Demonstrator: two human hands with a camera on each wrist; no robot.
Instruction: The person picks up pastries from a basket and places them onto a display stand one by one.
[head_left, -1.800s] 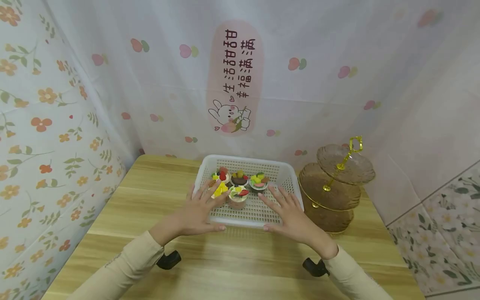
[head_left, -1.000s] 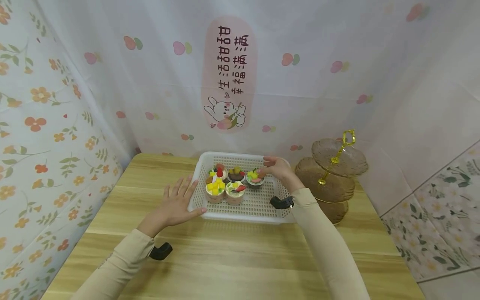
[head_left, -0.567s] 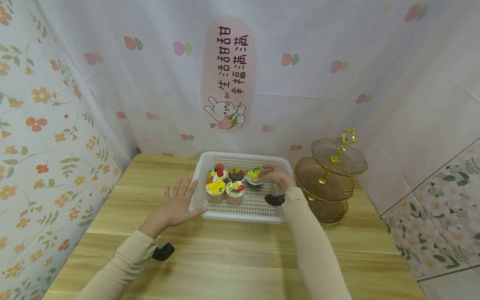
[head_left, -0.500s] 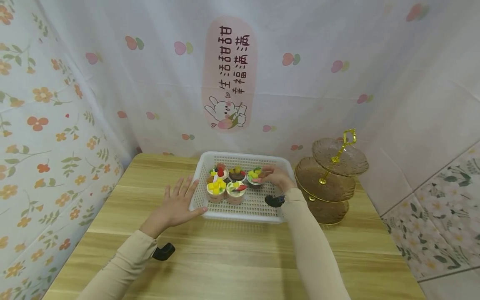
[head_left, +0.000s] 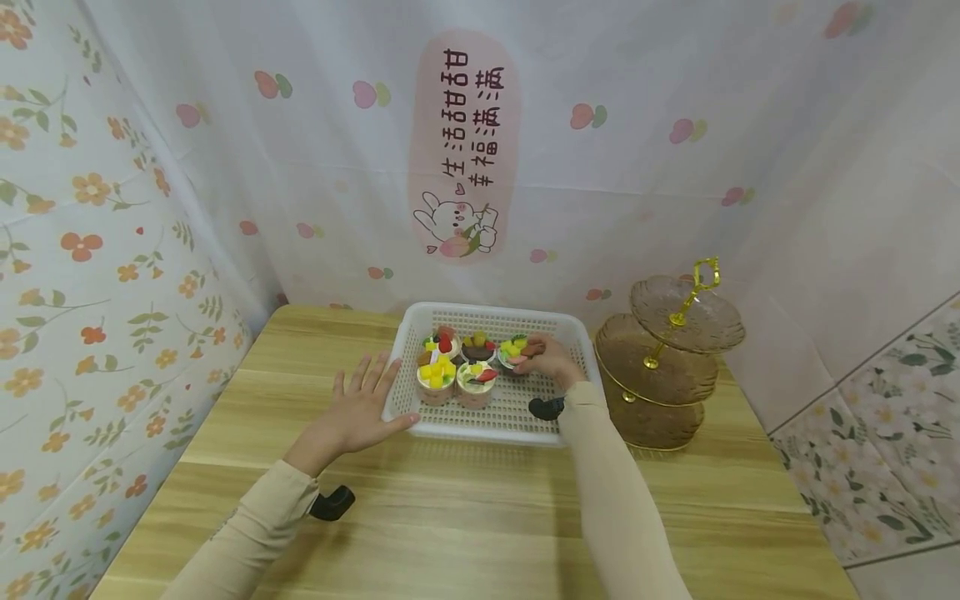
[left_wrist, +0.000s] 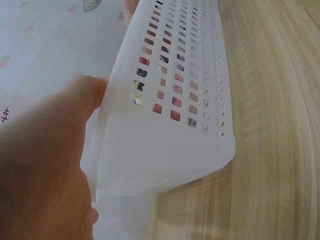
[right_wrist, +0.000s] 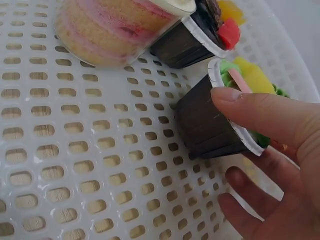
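A white plastic basket (head_left: 487, 435) on the table holds several toy dessert cups. My right hand (head_left: 551, 360) reaches in at its right half and pinches the rim of a cupcake (right_wrist: 205, 117) in a dark pleated case, topped with green cream and yellow pieces. That cupcake leans in the right wrist view, thumb on the near rim and fingers behind. Left of it stand a chocolate-topped cupcake (head_left: 477, 350) and a clear cake cup (right_wrist: 110, 30). My left hand (head_left: 356, 412) rests at the basket's left end, fingers spread, thumb at the front corner of the rim.
A three-tier amber stand (head_left: 660, 383) with a gold handle stands just right of the basket. A cup with yellow cubes (head_left: 437, 379) and a berry-topped cup (head_left: 442, 342) fill the basket's left side. A printed curtain (head_left: 337, 167) hangs behind the wooden table (head_left: 450, 517).
Both hands were over the basket's near side. The left moved out to the left end; the right went in to the rightmost cupcake and closed its fingers on the rim.
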